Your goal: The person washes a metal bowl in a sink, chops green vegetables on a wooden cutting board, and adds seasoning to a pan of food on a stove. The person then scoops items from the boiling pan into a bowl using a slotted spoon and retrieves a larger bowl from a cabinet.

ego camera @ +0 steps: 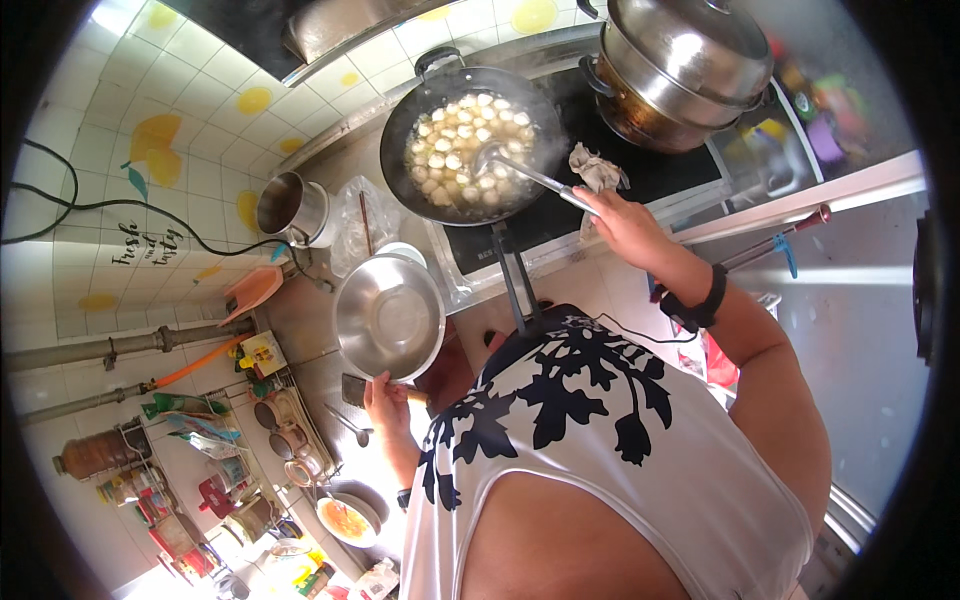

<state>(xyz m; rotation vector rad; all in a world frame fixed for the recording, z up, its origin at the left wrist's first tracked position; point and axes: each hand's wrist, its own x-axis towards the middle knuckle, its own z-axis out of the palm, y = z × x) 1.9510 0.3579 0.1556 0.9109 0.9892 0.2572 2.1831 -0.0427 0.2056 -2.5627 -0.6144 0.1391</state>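
Note:
My right hand [628,226] grips the handle of a metal ladle [531,174], whose bowl dips into a dark wok [395,161]. Many pale round balls [448,144], perhaps fish balls, float in the wok's steaming yellowish broth. At the near rim of a stainless steel bowl [394,319], my left hand [388,405] pinches the edge between thumb and fingers. Nothing shows inside this bowl, which is tilted towards the camera. The wok's long black handle [514,274] points back towards my body.
A large lidded steamer pot [679,75] stands right of the wok, near a crumpled cloth [596,169]. On the left are a metal pot [292,210], a clear plastic bag [360,225] and a cleaver [364,390]. A plate of orange food [346,519] sits lower left.

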